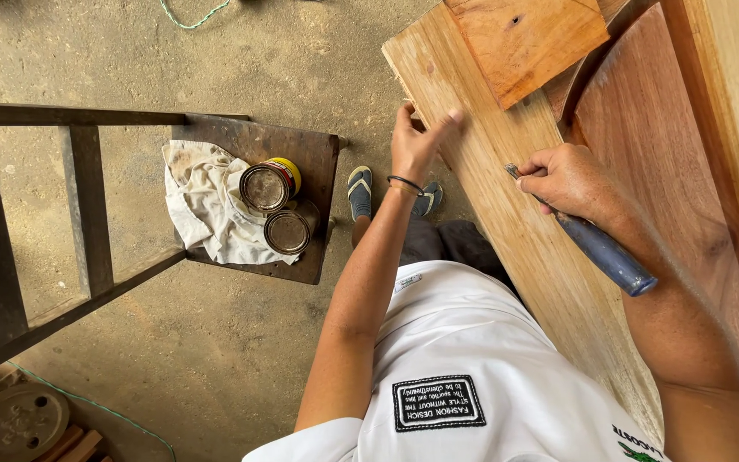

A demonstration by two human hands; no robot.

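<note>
1. Head view, hands: the left hand rests on the near edge of a long pale wooden plank, thumb and fingers spread narrow against the wood and holding nothing. A dark band sits on that wrist.
2. Head view, tool: the right hand is closed around a blue-handled tool. Its blue handle sticks out behind the hand toward the person, and a short metal tip shows in front of the hand, lying on the plank's face. What kind of tool it is cannot be told from the tip alone.
3. Head view, wood: the plank runs slantwise from the top middle down to the lower right. A smaller orange-brown board lies across its far end. To the right of the plank sits a reddish-brown curved panel, with a pale frame piece along the right edge.
4. Head view, left side: a dark wooden stool or small bench stands on the concrete floor, well apart from the plank. On it lie a stained white rag and 2 round tins, 1 with a yellow side, touching each other beside the rag.
5. Head view, person: a white shirt fills the lower middle, and 2 sandalled feet show just beside the left wrist, on the floor.
</note>
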